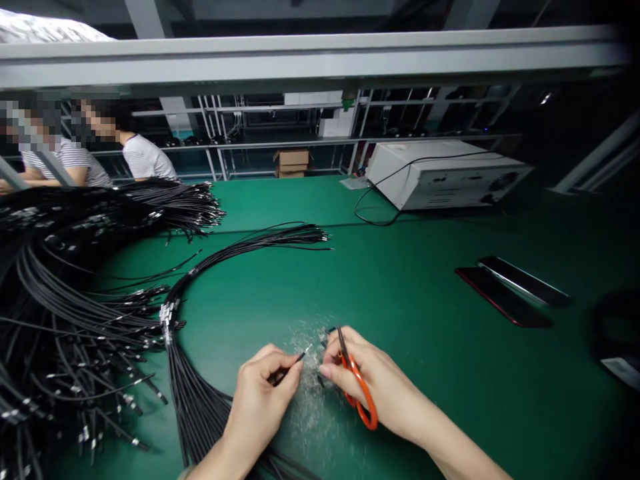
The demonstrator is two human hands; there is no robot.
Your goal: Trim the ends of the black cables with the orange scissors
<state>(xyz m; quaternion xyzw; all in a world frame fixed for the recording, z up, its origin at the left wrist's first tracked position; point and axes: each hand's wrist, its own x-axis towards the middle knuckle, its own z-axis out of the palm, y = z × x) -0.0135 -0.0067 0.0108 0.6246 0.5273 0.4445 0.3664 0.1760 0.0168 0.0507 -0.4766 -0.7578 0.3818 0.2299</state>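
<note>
My left hand [263, 390] pinches a black cable [301, 357] close to its stripped, pale tip, which points up and right. Orange-handled scissors [369, 403] sit in my right hand [383, 377], blades upward along the fingers. Its thumb and fingertips are close together, a short gap from the cable tip; whether they also pinch something is unclear. Fine whitish strands [313, 417] and small dark scraps lie scattered under both hands. Beside my left hand runs a bundle of black cables [197, 390], curving away toward the back.
A large heap of black cables [55, 280] covers the left of the green table [400, 287]. Two phone-like dark slabs [505, 297] lie at right. A white machine [445, 177] with a cord stands behind. Two people sit at far left. A grey beam [320, 60] crosses above.
</note>
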